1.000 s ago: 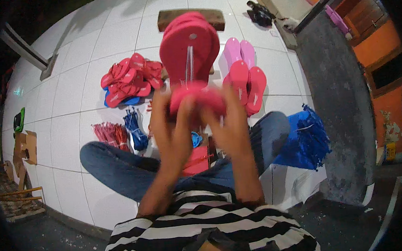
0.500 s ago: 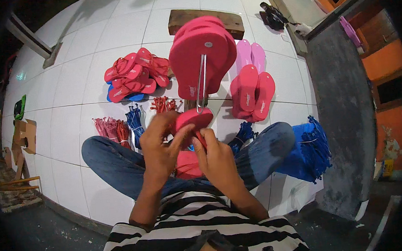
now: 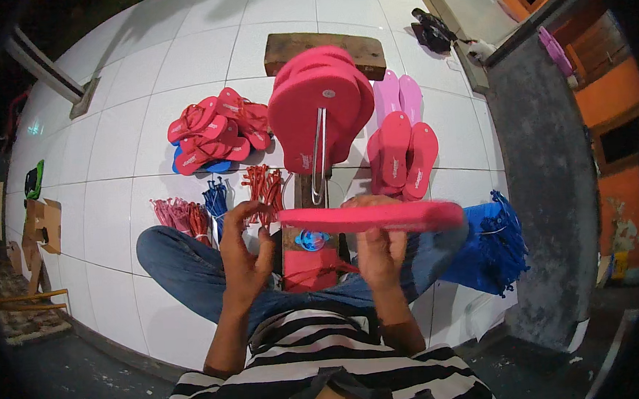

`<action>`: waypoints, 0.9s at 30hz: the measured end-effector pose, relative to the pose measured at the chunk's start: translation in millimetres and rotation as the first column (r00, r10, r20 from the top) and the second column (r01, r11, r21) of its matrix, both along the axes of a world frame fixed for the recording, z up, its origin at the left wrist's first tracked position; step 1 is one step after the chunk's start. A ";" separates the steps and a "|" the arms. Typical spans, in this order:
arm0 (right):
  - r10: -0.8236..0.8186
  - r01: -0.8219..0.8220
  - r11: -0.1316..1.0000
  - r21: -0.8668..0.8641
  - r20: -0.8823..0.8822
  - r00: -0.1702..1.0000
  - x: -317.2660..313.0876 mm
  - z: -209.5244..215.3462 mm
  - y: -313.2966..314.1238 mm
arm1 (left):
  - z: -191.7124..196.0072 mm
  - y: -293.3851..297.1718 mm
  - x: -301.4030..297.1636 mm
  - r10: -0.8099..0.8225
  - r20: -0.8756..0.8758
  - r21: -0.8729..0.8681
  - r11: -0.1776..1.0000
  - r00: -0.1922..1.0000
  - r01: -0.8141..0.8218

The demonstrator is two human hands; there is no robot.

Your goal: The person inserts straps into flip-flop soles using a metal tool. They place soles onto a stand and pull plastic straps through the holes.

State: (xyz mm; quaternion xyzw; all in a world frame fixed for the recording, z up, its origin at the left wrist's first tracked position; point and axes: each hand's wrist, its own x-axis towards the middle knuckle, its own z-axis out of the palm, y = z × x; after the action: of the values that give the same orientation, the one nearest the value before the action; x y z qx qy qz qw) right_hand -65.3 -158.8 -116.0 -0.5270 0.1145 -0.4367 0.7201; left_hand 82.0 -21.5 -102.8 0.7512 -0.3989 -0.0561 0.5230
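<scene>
My right hand grips a pinkish-red flip-flop sole, its edge toward me and its length lying sideways over my lap. Beside the sole's left end, my left hand is open with thumb and fingers apart. Beyond them, several pinkish-red soles are stacked on a wooden stand, with a long metal loop in front of the stack. Under the held sole a small blue round piece sits on the wood. Closer to me lies a red piece, partly covered, with a red strap end by it.
Strapped flip-flops are heaped at the left. Bundles of red straps and blue straps lie nearer. Right of the stand are loose red soles and pink soles. A big blue strap bundle lies by my right knee.
The sole has swung from between both hands to lie sideways toward the right, held by my right hand. My left hand has let go of it. The view has shifted slightly.
</scene>
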 end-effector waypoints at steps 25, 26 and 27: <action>-0.198 0.014 0.821 -0.571 -0.262 0.945 22.7 71.9 -20.2 | 64.2 -49.7 10.2 -0.227 0.062 -0.419 0.878 0.972 0.232; -0.234 0.024 0.855 -0.518 -0.345 0.909 23.2 80.7 -15.8 | 72.4 -51.4 10.1 -0.270 -0.046 -0.413 0.882 0.962 0.228; -0.272 0.007 0.832 -0.555 -0.397 0.877 23.5 87.7 -15.4 | 78.0 -53.0 11.6 -0.308 -0.155 -0.407 0.885 0.939 0.223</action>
State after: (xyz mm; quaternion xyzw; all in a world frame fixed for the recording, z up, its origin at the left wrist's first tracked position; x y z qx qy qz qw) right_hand -41.8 -174.2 -28.2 -0.7851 0.1936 -0.3664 0.4602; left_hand 93.7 -74.5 -24.9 0.5615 -0.4428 -0.1292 0.6870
